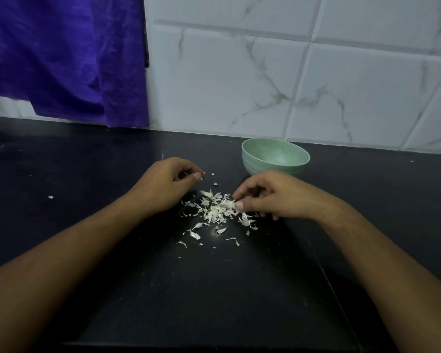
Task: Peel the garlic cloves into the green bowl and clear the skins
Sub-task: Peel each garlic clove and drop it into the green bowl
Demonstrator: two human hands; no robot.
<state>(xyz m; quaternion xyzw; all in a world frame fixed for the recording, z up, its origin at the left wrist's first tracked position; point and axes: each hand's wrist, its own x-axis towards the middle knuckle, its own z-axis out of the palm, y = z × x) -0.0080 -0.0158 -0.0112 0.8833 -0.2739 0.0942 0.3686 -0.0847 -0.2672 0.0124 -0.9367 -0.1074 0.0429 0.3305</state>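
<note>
The right grip pinches a clump of skins between thumb and fingertips at the pile's 3 o'clock edge. The left grip is curled at 10 o'clock; I cannot tell whether it holds a scrap. These papery flakes probably scatter easily, so sweep inward with both hands, strays at 6 o'clock first, then lift one cupped load. The green bowl stands on the table at 1 o'clock; keep skins out of it. One flake lies well apart at 9 o'clock.
</note>
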